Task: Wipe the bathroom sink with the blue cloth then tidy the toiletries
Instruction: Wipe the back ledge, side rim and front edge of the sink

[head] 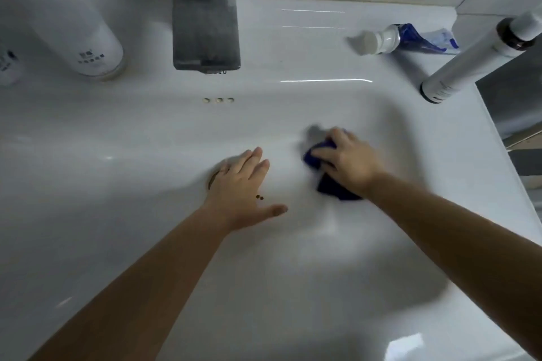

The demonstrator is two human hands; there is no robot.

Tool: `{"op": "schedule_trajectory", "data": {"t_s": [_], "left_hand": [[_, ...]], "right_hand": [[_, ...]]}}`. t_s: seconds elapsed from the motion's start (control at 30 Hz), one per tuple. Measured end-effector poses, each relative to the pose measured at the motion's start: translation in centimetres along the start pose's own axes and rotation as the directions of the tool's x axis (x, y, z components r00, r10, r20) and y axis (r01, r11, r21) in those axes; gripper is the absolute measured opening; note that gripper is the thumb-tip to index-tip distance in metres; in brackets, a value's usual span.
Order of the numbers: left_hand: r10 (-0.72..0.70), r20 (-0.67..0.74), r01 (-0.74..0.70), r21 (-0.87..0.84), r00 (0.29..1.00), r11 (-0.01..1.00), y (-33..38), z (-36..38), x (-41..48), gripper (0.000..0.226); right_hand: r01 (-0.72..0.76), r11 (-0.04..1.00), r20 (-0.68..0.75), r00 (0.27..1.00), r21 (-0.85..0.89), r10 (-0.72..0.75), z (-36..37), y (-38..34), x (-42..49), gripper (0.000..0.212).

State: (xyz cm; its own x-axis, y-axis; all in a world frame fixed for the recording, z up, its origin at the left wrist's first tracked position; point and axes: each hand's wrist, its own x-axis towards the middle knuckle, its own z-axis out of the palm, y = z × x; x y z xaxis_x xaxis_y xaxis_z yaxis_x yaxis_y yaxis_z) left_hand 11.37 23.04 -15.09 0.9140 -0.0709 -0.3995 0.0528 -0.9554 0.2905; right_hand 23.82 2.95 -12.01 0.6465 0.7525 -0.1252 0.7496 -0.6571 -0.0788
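Head view: the white sink (117, 155) fills the frame, seen from above. The right hand (349, 160) lies in the basin at 3 o'clock of frame centre, its fingers curled over the blue cloth (335, 190) and pressing it to the basin floor. The cloth is bunched, showing at the fingertips and under the heel of the palm; its edges are blurred. The left hand (239, 189) lies just below centre at 7 o'clock, fingers straight and together, thumb spread, holding nothing. It partly covers the drain (211, 180). The two hands are near each other but apart.

The faucet (205, 26) stands at 12 o'clock, with three overflow holes (218, 100) below its spout. On the ledge, a white bottle (85, 41) stands at 10 o'clock. A toothpaste tube (410, 38) lies flat at 1 o'clock, cap towards the faucet. A tall white bottle (472, 58) stands at 2 o'clock on the sink's right edge.
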Motion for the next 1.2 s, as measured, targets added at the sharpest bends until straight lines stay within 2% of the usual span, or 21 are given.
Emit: {"op": "schedule_trajectory", "data": {"t_s": [0.07,0.1,0.13,0.2,0.3,0.33,0.4,0.47,0.5,0.6,0.7,0.73,0.77,0.83,0.87,0.93,1.0,1.03,1.1,1.13,1.2], "left_hand": [[-0.003,-0.008,0.003,-0.013,1.000,1.000,0.2,0.1,0.0,0.095],[-0.008,-0.005,0.008,-0.023,1.000,1.000,0.2,0.2,0.0,0.095],[-0.017,-0.006,0.016,-0.031,1.000,0.999,0.3,0.3,-0.1,0.097],[-0.022,-0.016,0.021,-0.040,1.000,0.999,0.4,0.4,-0.2,0.104],[-0.020,0.006,0.021,-0.052,1.000,0.998,0.5,0.4,-0.1,0.110],[-0.019,0.007,0.020,-0.038,1.000,0.999,0.4,0.4,0.0,0.112],[-0.016,0.009,0.016,-0.015,1.000,1.000,0.4,0.3,-0.1,0.107],[-0.011,0.010,0.011,-0.022,1.000,1.000,0.4,0.3,-0.2,0.102],[-0.008,0.009,0.008,-0.033,1.000,0.999,0.5,0.3,-0.2,0.104],[-0.006,-0.002,0.006,-0.048,1.000,0.999,0.4,0.3,-0.2,0.106],[0.000,0.013,0.000,-0.003,1.000,1.000,0.3,0.4,-0.1,0.101],[-0.003,0.010,0.003,0.005,1.000,1.000,0.3,0.5,-0.1,0.100],[-0.007,0.007,0.007,0.009,1.000,1.000,0.4,0.5,-0.1,0.099],[-0.009,-0.006,0.009,0.026,1.000,1.000,0.4,0.6,-0.1,0.097],[-0.010,-0.008,0.011,0.027,1.000,1.000,0.4,0.4,-0.1,0.096],[-0.015,0.007,0.015,0.011,1.000,1.000,0.6,0.1,-0.3,0.091],[-0.013,0.036,0.013,0.007,0.999,1.000,0.6,-0.3,-0.3,0.088],[-0.014,0.050,0.014,0.011,0.999,1.000,0.6,-0.5,-0.2,0.087],[-0.016,0.063,0.014,0.027,0.998,1.000,0.7,-0.8,-0.3,0.085],[-0.009,0.058,0.007,0.044,0.998,0.999,0.7,-1.1,-0.5,0.084],[0.002,0.009,-0.003,0.060,1.000,0.998,0.7,-1.7,-1.8,0.090]], "right_hand": [[-0.145,0.989,-0.069,0.987,0.009,0.145,0.3,0.1,2.6,0.021],[-0.127,0.991,-0.116,0.985,0.046,0.132,0.7,-0.4,2.0,0.020],[-0.055,0.993,-0.141,0.988,0.106,0.069,1.0,-1.1,0.3,0.021],[0.105,0.968,-0.081,0.993,0.226,-0.089,1.5,-2.7,-4.7,0.028],[0.207,0.947,0.011,0.976,0.246,-0.217,1.6,-2.5,-6.1,0.033],[0.187,0.957,-0.014,0.982,0.221,-0.188,1.5,-2.0,-4.2,0.030],[0.000,0.987,-0.093,0.996,0.159,0.015,1.6,-1.2,0.5,0.023],[-0.169,0.963,-0.129,0.971,0.211,0.199,1.9,-1.8,2.5,0.022],[-0.160,0.952,-0.124,0.973,0.261,0.197,2.2,-2.6,1.5,0.024],[0.120,0.944,-0.008,0.992,0.307,-0.124,2.5,-4.2,-4.7,0.034],[0.327,0.941,0.113,0.935,0.088,-0.335,0.4,-1.8,-6.5,0.026],[0.324,0.946,0.125,0.940,-0.029,-0.318,-0.4,-0.6,-5.4,0.021],[0.237,0.959,0.129,0.967,-0.157,-0.218,-1.4,0.6,-3.6,0.022],[-0.046,0.941,0.036,0.997,-0.335,0.062,-3.6,1.9,-0.3,0.029],[-0.121,0.931,0.066,0.986,-0.344,0.153,-3.9,1.8,-0.2,0.029],[-0.059,0.953,0.204,0.971,-0.298,0.123,-4.0,0.4,-3.8,0.033],[0.020,0.992,0.259,0.966,-0.127,0.014,-4.2,-2.3,-9.7,0.038],[0.004,0.998,0.290,0.957,-0.065,0.016,-4.4,-3.4,-11.9,0.037],[0.001,0.998,0.390,0.920,-0.062,0.023,-4.5,-3.4,-12.7,0.033],[0.034,0.997,0.401,0.916,-0.065,-0.005,-4.6,-3.0,-11.4,0.029],[0.050,0.994,0.300,0.954,-0.098,-0.018,-4.0,-2.1,-8.3,0.027]]}}
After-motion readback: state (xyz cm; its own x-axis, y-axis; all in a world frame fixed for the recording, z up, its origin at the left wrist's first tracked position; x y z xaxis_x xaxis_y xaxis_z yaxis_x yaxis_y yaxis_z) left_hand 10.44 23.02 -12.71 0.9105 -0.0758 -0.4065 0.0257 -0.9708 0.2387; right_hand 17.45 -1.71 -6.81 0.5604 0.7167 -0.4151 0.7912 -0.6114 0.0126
